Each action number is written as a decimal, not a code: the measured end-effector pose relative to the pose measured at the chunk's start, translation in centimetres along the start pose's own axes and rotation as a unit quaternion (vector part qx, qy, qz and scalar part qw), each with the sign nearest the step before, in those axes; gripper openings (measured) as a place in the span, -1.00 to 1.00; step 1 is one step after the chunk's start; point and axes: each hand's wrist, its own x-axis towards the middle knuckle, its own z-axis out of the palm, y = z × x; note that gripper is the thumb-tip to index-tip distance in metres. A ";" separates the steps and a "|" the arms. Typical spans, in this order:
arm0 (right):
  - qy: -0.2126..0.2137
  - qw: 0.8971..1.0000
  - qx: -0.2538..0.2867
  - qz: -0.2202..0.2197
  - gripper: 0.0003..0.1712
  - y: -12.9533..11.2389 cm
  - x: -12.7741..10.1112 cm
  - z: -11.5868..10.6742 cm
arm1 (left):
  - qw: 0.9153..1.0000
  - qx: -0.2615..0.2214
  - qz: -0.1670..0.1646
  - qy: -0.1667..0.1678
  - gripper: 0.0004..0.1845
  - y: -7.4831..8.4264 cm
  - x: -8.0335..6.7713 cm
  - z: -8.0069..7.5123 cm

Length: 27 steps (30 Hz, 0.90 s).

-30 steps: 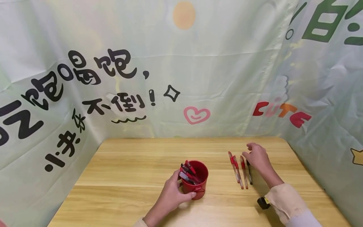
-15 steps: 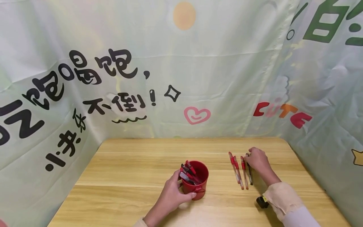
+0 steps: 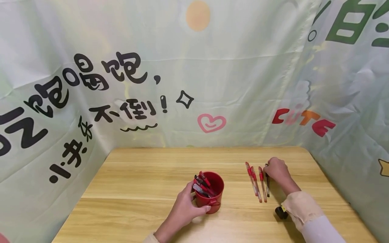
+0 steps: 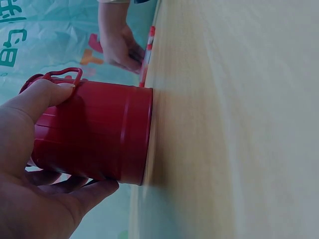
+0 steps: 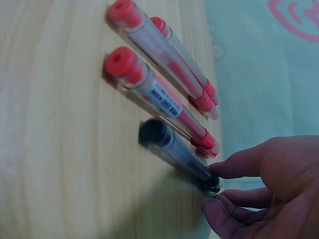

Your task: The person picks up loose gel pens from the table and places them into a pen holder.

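Note:
My left hand (image 3: 183, 209) grips a small red bucket (image 3: 220, 195) from its left side, thumb over the front by the little handle. Several pens (image 3: 201, 186) lean inside against the bucket's left wall. In the left wrist view the bucket (image 4: 94, 129) has its base on the table. Further right, my right hand (image 3: 279, 171) pinches a black pen (image 5: 174, 154) at its far end between thumb and fingers; the pen lies on or just over the tabletop. Beside it are three red pens, one close by (image 5: 159, 97) and two further left, a front one (image 5: 154, 52) and another behind (image 5: 192, 59).
A light wooden table (image 3: 136, 189) carries everything. Printed cloth (image 3: 243, 84) hangs along its back and both sides. Under the right wrist sits a small black device (image 3: 281, 212) with a yellow mark, by the sleeve cuff (image 3: 302, 206).
My right hand has come down slightly and its fingers have closed on the far end of the black pen. The left hand and the bucket stay in place.

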 end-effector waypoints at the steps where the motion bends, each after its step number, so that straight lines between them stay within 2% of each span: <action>1: -0.002 1.000 0.000 0.001 -0.51 0.0 0.0 0.0 | 1.000 0.000 -0.003 -0.001 0.03 0.0 0.0 0.0; 9: -0.016 1.000 -0.009 0.002 -0.59 -0.1 0.3 -0.6 | 1.000 -0.004 -0.003 -0.002 0.03 0.0 -0.1 0.1; 14: -0.025 0.999 -0.022 -0.002 -0.57 -0.2 0.5 -0.7 | 1.000 -0.005 -0.001 -0.003 0.02 0.0 0.0 0.1; 27: -0.018 1.000 -0.014 -0.007 -0.56 -0.3 0.3 -1.3 | 1.000 -0.007 -0.007 -0.003 0.04 0.0 0.0 0.0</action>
